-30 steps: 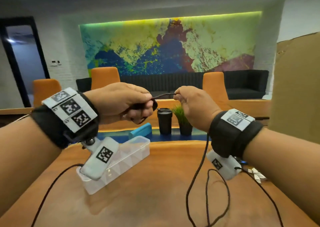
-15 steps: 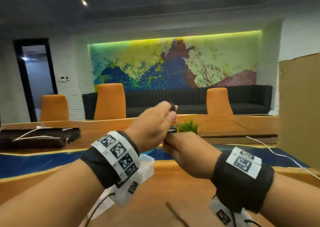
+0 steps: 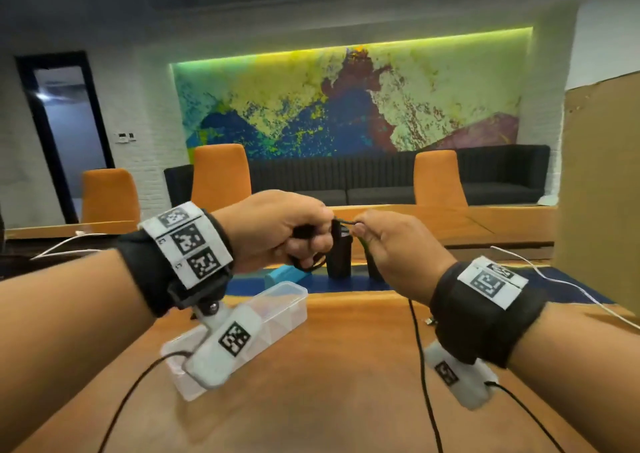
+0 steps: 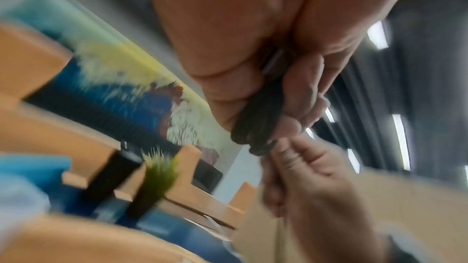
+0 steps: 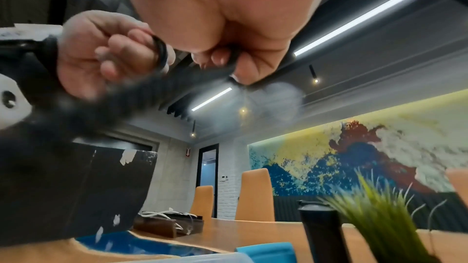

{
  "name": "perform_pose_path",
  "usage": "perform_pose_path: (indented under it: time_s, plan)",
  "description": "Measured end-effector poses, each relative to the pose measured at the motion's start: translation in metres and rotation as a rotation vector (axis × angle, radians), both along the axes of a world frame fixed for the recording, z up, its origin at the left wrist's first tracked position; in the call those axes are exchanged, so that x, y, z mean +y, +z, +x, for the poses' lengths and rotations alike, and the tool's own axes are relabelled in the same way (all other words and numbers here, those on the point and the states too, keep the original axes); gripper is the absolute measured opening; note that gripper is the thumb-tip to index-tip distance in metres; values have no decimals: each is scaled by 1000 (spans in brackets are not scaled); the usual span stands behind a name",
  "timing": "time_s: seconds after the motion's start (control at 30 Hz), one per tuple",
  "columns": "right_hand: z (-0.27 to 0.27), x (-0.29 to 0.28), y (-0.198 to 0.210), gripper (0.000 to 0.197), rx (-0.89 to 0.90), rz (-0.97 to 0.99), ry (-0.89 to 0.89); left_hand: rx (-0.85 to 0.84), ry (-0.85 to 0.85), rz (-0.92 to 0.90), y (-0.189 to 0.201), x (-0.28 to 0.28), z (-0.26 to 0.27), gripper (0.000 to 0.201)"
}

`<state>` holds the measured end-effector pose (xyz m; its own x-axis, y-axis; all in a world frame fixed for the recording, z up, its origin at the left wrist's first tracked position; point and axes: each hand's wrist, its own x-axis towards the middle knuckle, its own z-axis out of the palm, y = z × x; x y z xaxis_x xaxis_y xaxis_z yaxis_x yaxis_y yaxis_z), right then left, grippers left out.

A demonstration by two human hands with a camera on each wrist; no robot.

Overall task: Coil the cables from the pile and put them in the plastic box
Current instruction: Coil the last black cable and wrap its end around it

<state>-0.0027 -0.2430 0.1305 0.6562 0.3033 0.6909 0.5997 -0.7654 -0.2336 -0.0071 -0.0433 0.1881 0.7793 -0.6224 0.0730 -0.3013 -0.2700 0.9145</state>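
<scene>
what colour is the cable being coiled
Black. The cable held by the left hand and right hand shows best in the head view.

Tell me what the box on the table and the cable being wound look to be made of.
Plastic box: clear, slightly frosted plastic; the wood shows through its walls and inner dividers are visible.
Black cable: likely rubber or PVC jacket, matte, with little shine; it bends into tight loops in the left hand while the right hand pinches the free strand.

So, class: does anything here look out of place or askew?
Nothing damaged. The plastic box lies skewed on the table, and black cable trails loose below the hands, not yet coiled.
</scene>
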Motion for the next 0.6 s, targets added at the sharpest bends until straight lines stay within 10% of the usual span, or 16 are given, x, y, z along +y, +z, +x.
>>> perform_pose_path:
  time_s: [0.13,0.23,0.37,0.47,0.6]
  plan:
    - [-2,17,-4,19,127,134,26,293,-3,-611,2,-13,-3,34]
    - [-8,28,-2,22,236,137,33,180,43,-680,0,-30,0,27]
    - [-15,32,1,21,344,61,33,-356,345,-432,-1,-44,9,20]
    - [-19,30,7,20,344,75,57,-917,425,149,-2,-43,17,21]
    - [-15,23,10,22,308,159,66,-1116,287,582,-5,-40,23,20]
